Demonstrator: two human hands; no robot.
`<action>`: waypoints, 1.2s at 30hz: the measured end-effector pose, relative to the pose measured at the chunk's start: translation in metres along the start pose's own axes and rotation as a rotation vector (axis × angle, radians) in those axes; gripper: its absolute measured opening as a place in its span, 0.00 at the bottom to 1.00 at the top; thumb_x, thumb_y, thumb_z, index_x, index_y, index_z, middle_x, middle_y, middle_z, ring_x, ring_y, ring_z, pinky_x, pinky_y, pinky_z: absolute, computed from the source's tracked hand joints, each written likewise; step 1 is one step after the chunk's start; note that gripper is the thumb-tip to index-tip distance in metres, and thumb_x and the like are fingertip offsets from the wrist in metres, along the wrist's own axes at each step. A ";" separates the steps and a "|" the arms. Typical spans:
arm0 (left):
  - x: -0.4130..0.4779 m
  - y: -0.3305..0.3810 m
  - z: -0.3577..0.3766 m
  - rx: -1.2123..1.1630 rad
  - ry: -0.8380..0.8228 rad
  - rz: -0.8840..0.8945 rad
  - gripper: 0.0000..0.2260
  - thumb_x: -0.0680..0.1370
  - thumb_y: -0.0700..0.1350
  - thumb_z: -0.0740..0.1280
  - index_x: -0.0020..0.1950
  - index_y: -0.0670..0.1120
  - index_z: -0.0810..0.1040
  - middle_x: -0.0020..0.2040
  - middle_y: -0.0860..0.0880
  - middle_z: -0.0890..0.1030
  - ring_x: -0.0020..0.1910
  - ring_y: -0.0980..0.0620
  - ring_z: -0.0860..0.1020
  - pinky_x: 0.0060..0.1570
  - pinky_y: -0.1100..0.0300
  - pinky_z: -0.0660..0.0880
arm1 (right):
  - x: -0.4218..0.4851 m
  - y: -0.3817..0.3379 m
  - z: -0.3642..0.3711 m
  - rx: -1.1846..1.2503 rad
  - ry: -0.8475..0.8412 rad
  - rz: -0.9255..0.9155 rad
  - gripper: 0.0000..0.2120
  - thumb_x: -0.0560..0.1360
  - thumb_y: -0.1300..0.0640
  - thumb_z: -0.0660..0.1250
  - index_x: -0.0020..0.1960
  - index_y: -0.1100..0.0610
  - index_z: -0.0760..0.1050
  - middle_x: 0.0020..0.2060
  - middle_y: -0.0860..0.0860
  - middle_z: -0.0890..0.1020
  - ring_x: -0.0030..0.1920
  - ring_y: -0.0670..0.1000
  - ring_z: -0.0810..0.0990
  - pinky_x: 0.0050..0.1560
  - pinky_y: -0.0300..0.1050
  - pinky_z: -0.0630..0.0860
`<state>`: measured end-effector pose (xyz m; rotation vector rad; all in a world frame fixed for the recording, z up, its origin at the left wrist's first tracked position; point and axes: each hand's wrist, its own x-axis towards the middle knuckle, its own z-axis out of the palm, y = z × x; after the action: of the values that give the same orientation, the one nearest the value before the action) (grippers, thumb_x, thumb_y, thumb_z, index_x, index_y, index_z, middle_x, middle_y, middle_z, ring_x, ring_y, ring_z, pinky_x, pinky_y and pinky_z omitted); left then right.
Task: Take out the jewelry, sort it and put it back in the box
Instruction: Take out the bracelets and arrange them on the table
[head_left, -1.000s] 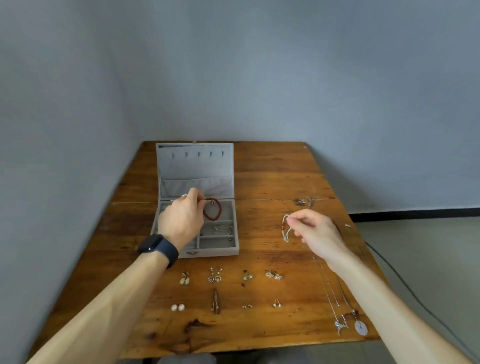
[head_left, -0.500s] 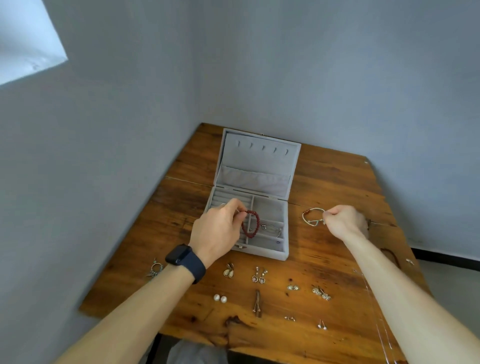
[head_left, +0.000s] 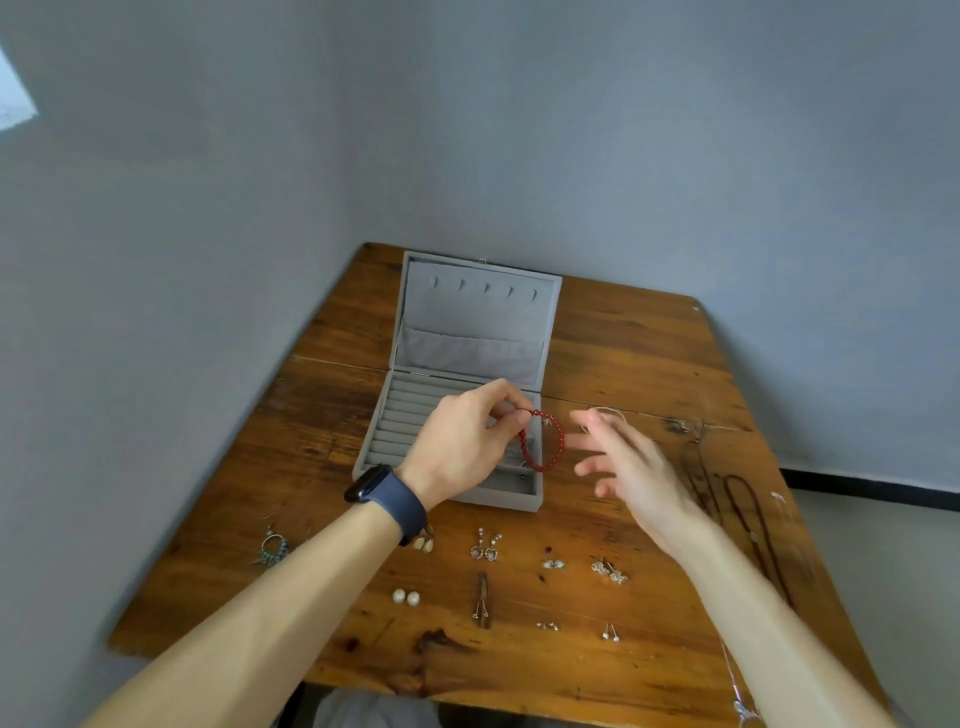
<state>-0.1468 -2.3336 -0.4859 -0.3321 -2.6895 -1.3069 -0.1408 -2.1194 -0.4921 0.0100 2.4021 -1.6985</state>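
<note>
My left hand (head_left: 462, 441) pinches the red bead bracelet (head_left: 559, 435) between thumb and forefinger at the top of its loop, the other fingers curled in beneath. The bracelet hangs as an open ring over the right side of the grey jewelry box (head_left: 498, 500), close to its right wall. The box sits open on the wooden table (head_left: 623, 353), lid laid back toward the wall, with ring rolls (head_left: 402, 415) filling its left half. A dark watch (head_left: 387, 496) is strapped round my left wrist.

My right hand (head_left: 631, 467) is just right of the bracelet and apart from it, fingers spread and holding nothing. It is blurred. Beyond its fingertips a pale thin bracelet (head_left: 609, 411) lies on the table beside the box, and I cannot tell whether my fingers touch it.

In front of the box the earrings lie in rows: a shell-like pair (head_left: 423, 543) by my left wrist, a dangling pair (head_left: 485, 545), a small pair (head_left: 553, 563) and a sparkling pair (head_left: 609, 570). Nearer me are two pearl studs (head_left: 406, 597), a long thin brown piece (head_left: 483, 600), tiny studs (head_left: 547, 626) and a further tiny pair (head_left: 610, 633). A teal hoop earring (head_left: 274, 548) lies apart at the left. A dark cord necklace (head_left: 753, 514) stretches along the table's right side, and a silver chain (head_left: 743, 713) lies at the near right corner
</note>
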 end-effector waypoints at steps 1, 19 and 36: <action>0.001 0.002 0.004 -0.031 -0.003 -0.002 0.05 0.82 0.49 0.64 0.56 0.52 0.78 0.45 0.57 0.80 0.37 0.59 0.80 0.35 0.66 0.78 | -0.006 0.002 0.002 -0.001 -0.022 -0.018 0.16 0.78 0.35 0.61 0.61 0.39 0.77 0.51 0.39 0.84 0.46 0.44 0.83 0.40 0.39 0.77; -0.012 -0.059 0.011 0.608 0.003 -0.125 0.24 0.84 0.56 0.53 0.80 0.51 0.59 0.80 0.47 0.61 0.79 0.47 0.57 0.76 0.45 0.55 | -0.002 0.032 -0.052 -0.332 0.306 -0.012 0.03 0.78 0.47 0.69 0.48 0.42 0.82 0.37 0.39 0.85 0.41 0.41 0.84 0.48 0.43 0.81; -0.011 -0.072 0.017 0.631 -0.121 -0.219 0.25 0.84 0.57 0.42 0.82 0.54 0.49 0.82 0.50 0.48 0.81 0.50 0.44 0.77 0.46 0.42 | 0.020 0.042 -0.030 -0.979 0.399 -0.009 0.15 0.78 0.45 0.68 0.59 0.52 0.81 0.52 0.49 0.84 0.54 0.54 0.82 0.55 0.47 0.77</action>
<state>-0.1550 -2.3650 -0.5533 -0.0411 -3.1189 -0.4201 -0.1596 -2.0791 -0.5247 0.2044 3.2515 -0.3836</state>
